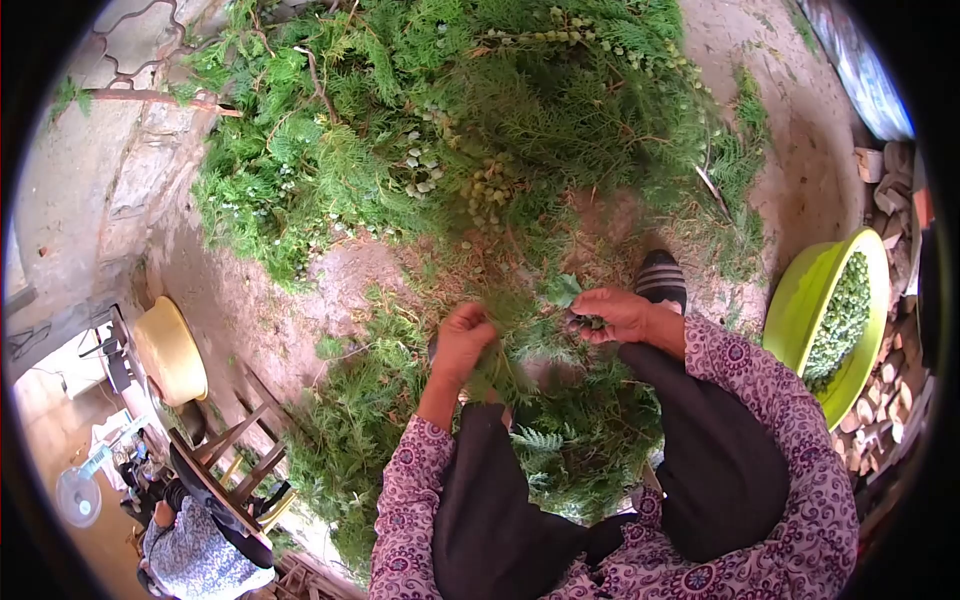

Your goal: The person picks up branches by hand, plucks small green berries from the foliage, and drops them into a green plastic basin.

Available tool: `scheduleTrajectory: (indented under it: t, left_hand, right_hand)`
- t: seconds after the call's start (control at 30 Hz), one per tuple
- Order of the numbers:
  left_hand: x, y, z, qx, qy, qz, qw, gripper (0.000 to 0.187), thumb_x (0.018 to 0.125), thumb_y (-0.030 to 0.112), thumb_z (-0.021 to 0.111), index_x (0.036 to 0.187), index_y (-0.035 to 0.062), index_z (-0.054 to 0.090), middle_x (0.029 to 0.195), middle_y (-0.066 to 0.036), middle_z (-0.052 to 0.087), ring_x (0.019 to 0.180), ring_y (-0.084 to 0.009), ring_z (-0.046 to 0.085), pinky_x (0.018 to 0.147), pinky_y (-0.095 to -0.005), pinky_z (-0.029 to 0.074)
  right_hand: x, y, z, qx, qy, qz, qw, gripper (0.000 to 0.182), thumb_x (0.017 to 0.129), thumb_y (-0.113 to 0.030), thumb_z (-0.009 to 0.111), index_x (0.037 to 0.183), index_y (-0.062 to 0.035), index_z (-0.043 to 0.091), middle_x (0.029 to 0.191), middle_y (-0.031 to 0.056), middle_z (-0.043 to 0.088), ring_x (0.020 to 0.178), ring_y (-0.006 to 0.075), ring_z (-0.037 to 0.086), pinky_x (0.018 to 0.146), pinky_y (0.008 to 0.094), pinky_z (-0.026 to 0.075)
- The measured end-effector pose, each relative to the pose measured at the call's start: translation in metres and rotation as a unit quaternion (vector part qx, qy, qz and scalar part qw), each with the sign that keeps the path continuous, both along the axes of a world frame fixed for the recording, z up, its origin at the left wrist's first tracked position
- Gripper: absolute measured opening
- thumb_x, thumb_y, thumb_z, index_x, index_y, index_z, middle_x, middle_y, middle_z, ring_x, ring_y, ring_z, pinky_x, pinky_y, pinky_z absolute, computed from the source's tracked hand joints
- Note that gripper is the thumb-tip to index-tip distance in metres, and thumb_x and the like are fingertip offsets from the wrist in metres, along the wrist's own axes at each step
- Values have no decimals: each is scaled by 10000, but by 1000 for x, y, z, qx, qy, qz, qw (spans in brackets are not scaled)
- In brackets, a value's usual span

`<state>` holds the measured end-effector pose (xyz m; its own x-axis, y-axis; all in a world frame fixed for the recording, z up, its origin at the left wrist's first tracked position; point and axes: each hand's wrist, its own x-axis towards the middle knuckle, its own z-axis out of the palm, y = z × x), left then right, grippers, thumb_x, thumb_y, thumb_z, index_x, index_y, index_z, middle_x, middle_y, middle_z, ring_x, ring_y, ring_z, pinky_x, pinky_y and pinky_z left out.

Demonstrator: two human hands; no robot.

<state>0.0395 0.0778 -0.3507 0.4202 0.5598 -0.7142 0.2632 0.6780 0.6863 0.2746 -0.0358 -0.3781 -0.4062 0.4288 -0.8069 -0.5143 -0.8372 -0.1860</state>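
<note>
My left hand [464, 340] is closed on a thin green sprig [512, 318] that hangs between my two hands. To its right, my right hand [612, 315] has its fingers curled round small round seed cones [590, 322], with a leafy tip [562, 290] beside the fingertips. Below both hands, cut green branches [575, 440] lie between my knees. A large heap of leafy branches [420, 120], some with pale cones, covers the ground ahead.
At the right, a lime-green basin [800, 300] holds many green cones, near stacked firewood [875, 400]. A yellow tub [170, 350] and a wooden chair frame [235, 440] stand at the left. Another person [205, 550] is at the lower left, near a fan [78, 497].
</note>
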Motion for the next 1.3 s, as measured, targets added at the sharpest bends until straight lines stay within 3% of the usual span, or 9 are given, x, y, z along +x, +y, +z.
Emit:
scheduleTrajectory:
  t: [0.13, 0.23, 0.37, 0.43, 0.7, 0.8, 0.87, 1.1, 1.3]
  left_hand:
    - [5, -45, -17, 185, 32, -387, 903, 182, 679, 54, 572, 860, 32, 577, 725, -99, 590, 667, -251, 576, 619, -312, 470]
    - [14, -68, -7, 160, 32, -536, 828, 260, 661, 128, 609, 896, 25, 568, 833, -171, 574, 787, -327, 550, 696, -370, 456]
    - [14, -58, -4, 322, 62, -550, 768, 375, 640, 183, 652, 969, 41, 542, 1017, -182, 525, 933, -335, 496, 775, -406, 415]
    - [19, -43, 1, 466, 156, -428, 759, 508, 629, 245, 673, 1067, 58, 496, 1166, -197, 426, 1044, -349, 412, 847, -408, 375]
    - [16, -68, -14, 370, 123, -545, 742, 596, 667, 324, 663, 1153, 47, 456, 1211, -225, 387, 1054, -374, 402, 894, -432, 348]
    - [12, -69, -18, 273, 29, -513, 813, 462, 682, 285, 658, 1048, 31, 531, 1104, -219, 475, 957, -350, 482, 827, -410, 404]
    - [12, -54, -20, 372, 41, -383, 844, 294, 698, 201, 640, 922, 21, 576, 948, -192, 549, 819, -332, 544, 722, -382, 450]
    - [35, 19, -41, 495, 170, -207, 827, 139, 717, 93, 580, 847, 43, 574, 759, -141, 555, 677, -327, 545, 613, -386, 446]
    - [57, 28, -44, 473, 257, -329, 776, 177, 712, 151, 586, 863, 62, 565, 825, -151, 562, 772, -329, 545, 662, -413, 445]
  right_hand:
    - [-1, 2, 3, -9, -17, 1, 1000, 176, 810, -257, 580, 899, -107, 557, 806, 21, 585, 620, 112, 544, 502, 225, 422]
    - [1, 1, 1, -5, -6, 0, 1000, 177, 808, -254, 581, 903, -107, 554, 804, 21, 585, 617, 112, 542, 496, 222, 417]
    - [0, 0, -1, -8, -4, -2, 1000, 181, 807, -251, 582, 907, -104, 548, 802, 21, 583, 611, 112, 538, 489, 220, 413]
    - [2, 1, -1, -9, -1, 4, 1000, 179, 807, -248, 586, 907, -104, 548, 823, 21, 577, 629, 121, 539, 530, 241, 422]
    - [3, 0, 5, -12, -9, -8, 1000, 198, 807, -255, 587, 913, -93, 546, 807, 18, 575, 614, 111, 539, 489, 217, 416]
    - [4, 0, 5, -10, -14, -2, 1000, 197, 807, -257, 587, 910, -94, 546, 812, 17, 571, 615, 109, 539, 492, 215, 418]
    - [4, 0, 5, -5, -10, 2, 1000, 195, 810, -257, 582, 913, -94, 548, 818, 19, 572, 618, 109, 541, 497, 219, 424]
    - [4, -2, 2, 1, -7, 10, 1000, 197, 815, -261, 574, 920, -96, 550, 817, 21, 576, 631, 106, 542, 517, 230, 432]
    - [4, -3, 2, -7, -4, 11, 1000, 194, 814, -259, 577, 923, -101, 550, 821, 20, 575, 623, 109, 542, 520, 237, 432]
